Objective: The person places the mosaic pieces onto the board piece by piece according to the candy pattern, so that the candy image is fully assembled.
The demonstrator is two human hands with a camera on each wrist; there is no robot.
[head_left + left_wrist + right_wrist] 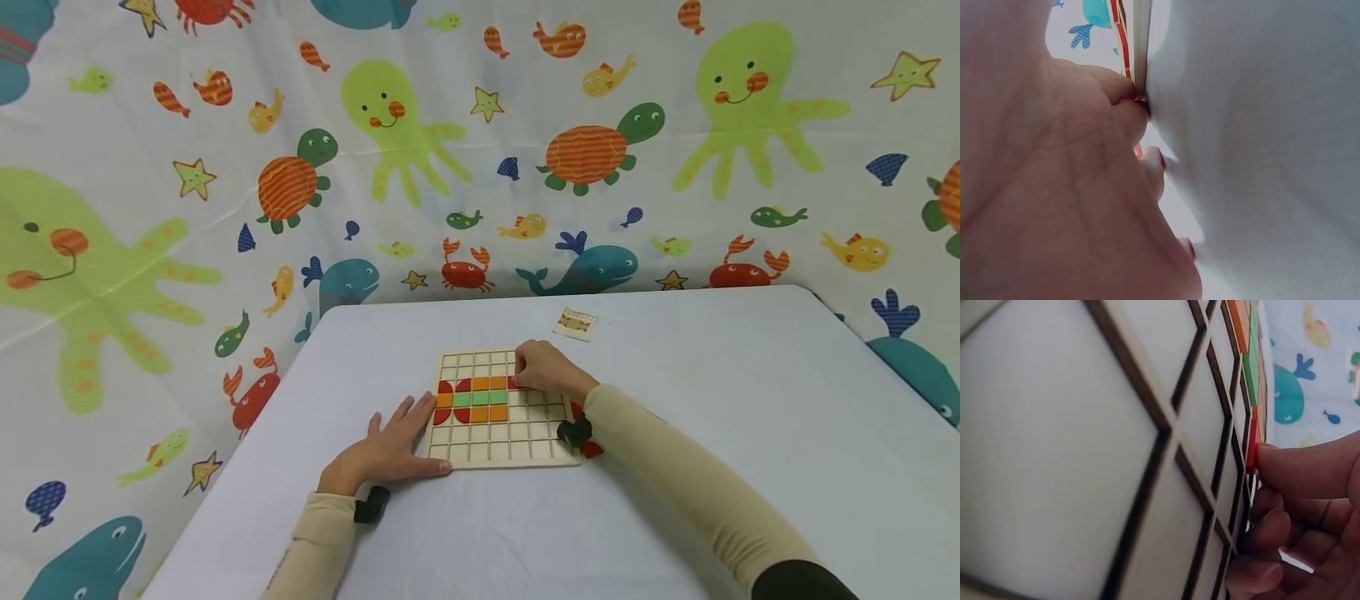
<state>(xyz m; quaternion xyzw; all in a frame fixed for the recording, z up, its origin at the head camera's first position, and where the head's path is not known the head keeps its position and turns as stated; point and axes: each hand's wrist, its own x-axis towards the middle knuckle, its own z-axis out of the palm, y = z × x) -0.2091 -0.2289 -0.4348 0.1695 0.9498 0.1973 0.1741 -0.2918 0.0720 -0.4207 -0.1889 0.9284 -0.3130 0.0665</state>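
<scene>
A wooden grid board [498, 451] lies on the white table, with orange, green and red tiles set in its left and middle squares. My left hand [386, 452] spreads its fingers beside the board's left edge, the thumb reaching the near left corner. In the left wrist view the fingertips touch the table close to the board's side [1142, 50]. Over the board's upper middle, my right hand [551, 368] pinches a red tile [1252, 445] between thumb and fingers, just right of the orange tiles [489, 383]. Its fingers hide part of the grid.
A small pattern card [575, 324] lies behind the board to the right. Red pieces [592, 450] sit by the board's right edge, partly hidden by the right forearm and wrist camera [575, 432]. A cloth printed with sea animals [465, 275] hangs behind the table.
</scene>
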